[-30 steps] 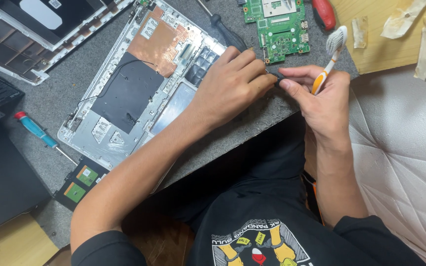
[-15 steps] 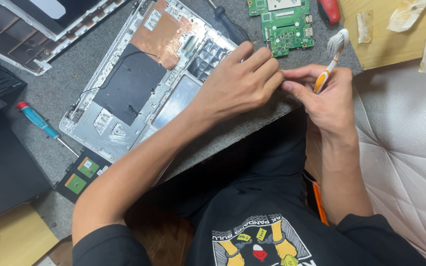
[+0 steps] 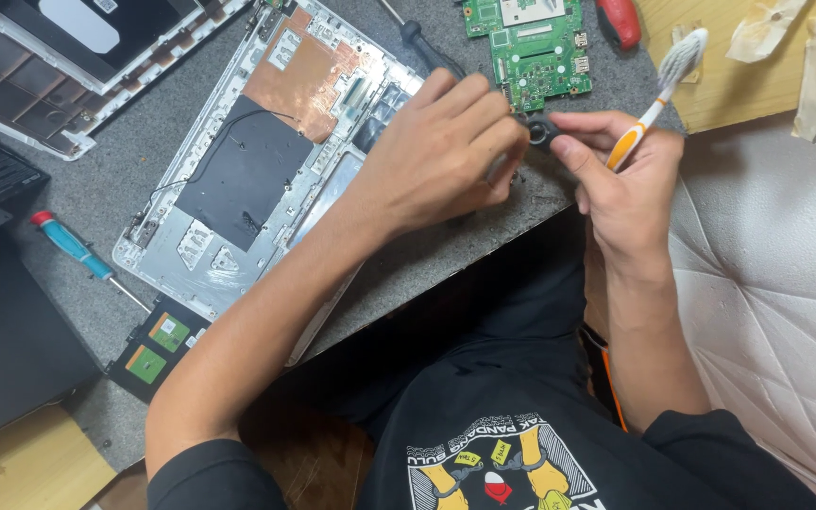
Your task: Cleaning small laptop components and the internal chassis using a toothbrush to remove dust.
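Both hands met just right of centre in the upper half of the frame, over the edge of the grey speckled worktop (image 3: 144,161). The left hand (image 3: 436,156) had its fingers curled together, tips pinched on a small black round part (image 3: 540,130) (looked like a little ring or cap, too small to say more). The right hand (image 3: 620,179) pinched that same part from the other side with thumb and forefinger, and it also had an orange-and-white toothbrush (image 3: 658,90) clamped between its fingers, bristles pointing up toward the upper right of the frame.

Just left of the hands lay an opened laptop shell (image 3: 238,170), silver-white, tilted diagonally, with a copper-coloured sheet near its top and a black sheet in the middle. The left forearm crossed over its lower right corner. Right above the hands sat a green circuit board (image 3: 531,38), at the top edge of the frame, with a black-handled screwdriver (image 3: 422,42) to its left and a red handle (image 3: 620,21) to its right.

Over at the left edge was a blue screwdriver with a red cap (image 3: 73,246), and below it a small black board with green pads (image 3: 158,345). Another white laptop panel (image 3: 77,47) filled the upper left corner. A bare wooden board (image 3: 757,85) sat upper right with two crumpled scraps on it.
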